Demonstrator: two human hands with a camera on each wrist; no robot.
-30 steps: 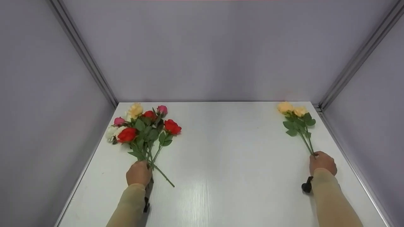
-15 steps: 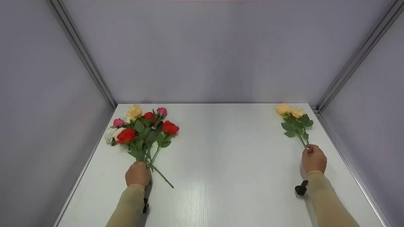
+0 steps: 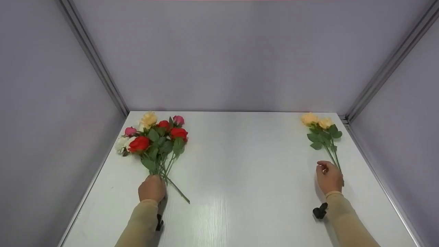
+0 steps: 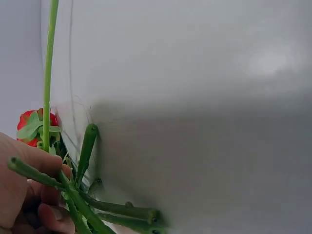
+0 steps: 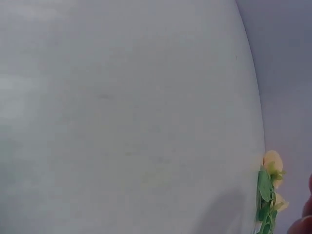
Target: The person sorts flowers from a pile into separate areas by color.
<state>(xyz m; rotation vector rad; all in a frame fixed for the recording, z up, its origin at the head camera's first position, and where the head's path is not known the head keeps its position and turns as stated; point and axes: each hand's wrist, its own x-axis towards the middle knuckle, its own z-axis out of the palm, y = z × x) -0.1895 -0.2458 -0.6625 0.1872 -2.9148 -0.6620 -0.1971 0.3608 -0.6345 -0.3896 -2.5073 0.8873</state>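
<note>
At the left of the head view, my left hand grips the stems of a bunch of flowers with red roses, pink buds, white blooms and a yellow bloom. Several cut stem ends stick out past the thumb and fingers in the left wrist view. Far to the right, two yellow roses lie on the table. Beside their stems is my right hand, fingers loosely bent, holding nothing visible. Its fingertips barely show in the right wrist view.
A white tabletop stretches between the two groups of flowers. Grey panels stand at the back, left and right.
My right hand has let go of the yellow roses' stems and moved left of them. The bunch's rightmost red rose has shifted left toward the other flowers. My left hand has hardly moved.
</note>
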